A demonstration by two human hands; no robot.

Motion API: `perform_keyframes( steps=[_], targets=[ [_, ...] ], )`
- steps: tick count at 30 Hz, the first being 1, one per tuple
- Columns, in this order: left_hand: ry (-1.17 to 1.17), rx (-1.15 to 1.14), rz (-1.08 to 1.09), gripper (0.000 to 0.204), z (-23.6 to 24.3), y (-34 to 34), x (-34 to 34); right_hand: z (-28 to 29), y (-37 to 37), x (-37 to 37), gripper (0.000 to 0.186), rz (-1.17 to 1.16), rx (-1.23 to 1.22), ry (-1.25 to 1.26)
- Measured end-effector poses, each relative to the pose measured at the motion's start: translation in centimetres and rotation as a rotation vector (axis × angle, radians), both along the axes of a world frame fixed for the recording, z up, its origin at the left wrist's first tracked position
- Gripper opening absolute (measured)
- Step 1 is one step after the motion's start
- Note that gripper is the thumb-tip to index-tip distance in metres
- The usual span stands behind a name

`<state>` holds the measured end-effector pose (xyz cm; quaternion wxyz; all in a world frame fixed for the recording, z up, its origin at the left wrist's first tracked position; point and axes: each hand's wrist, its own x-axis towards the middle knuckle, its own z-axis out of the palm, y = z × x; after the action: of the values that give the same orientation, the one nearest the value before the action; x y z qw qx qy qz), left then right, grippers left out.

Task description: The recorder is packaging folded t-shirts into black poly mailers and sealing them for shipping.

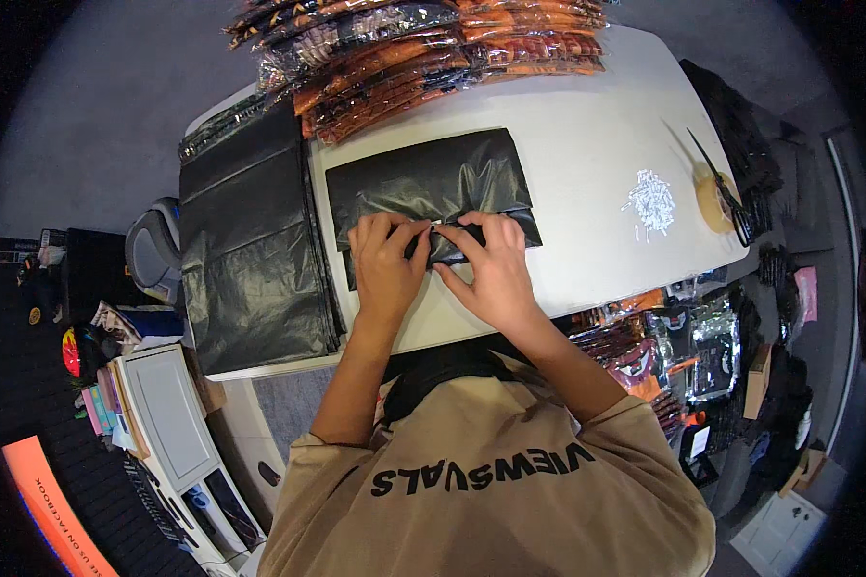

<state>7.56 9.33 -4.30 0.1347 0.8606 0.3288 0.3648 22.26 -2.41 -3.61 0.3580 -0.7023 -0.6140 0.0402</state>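
Observation:
A black plastic bag [428, 173], folded flat and glossy, lies on the white table in front of me. Both hands work at its near edge. My left hand [390, 262] has its fingers bent onto the bag, thumb and forefinger close together. From the other side my right hand [494, 267] grips the same edge, its fingertips almost meeting those of the left. Between the fingertips shows a small whitish piece [437, 224], too small to name. The underside of the bag's edge is hidden by my fingers.
A stack of flat black plastic bags [250, 240] lies left on the table [587, 125]. Clear-wrapped orange and dark packages [423, 58] are piled at the back. To the right are small whitish pieces [652, 202], a tape roll [712, 202] and black scissors [731, 197].

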Motion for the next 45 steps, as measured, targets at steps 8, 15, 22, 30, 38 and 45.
perform_keyframes(
  steps=[8,15,22,30,38,45],
  targets=[
    [-0.01,0.01,-0.013,0.02,0.2,0.1,-0.1,-0.1,0.0,0.0,0.054,-0.002,0.01,0.007],
    [-0.137,-0.055,0.057,0.019,1.2,0.1,-1.7,-0.1,0.0,0.1,0.055,-0.012,0.003,0.035],
    [-0.07,-0.041,0.063,0.017,1.1,0.1,-1.9,0.0,0.2,0.0,0.058,-0.03,0.02,0.016],
    [-0.344,-0.053,0.065,0.009,2.4,0.3,-2.5,0.1,-1.1,0.4,0.042,-0.042,0.119,0.123],
    [-0.521,-0.556,0.139,0.039,1.1,-2.0,-7.2,2.1,-6.0,0.8,0.027,-0.018,0.164,0.448],
    [-0.593,-0.616,-0.091,0.045,0.4,-4.3,-7.3,3.1,-10.3,3.2,0.017,-0.154,0.3,0.444]
  ],
)
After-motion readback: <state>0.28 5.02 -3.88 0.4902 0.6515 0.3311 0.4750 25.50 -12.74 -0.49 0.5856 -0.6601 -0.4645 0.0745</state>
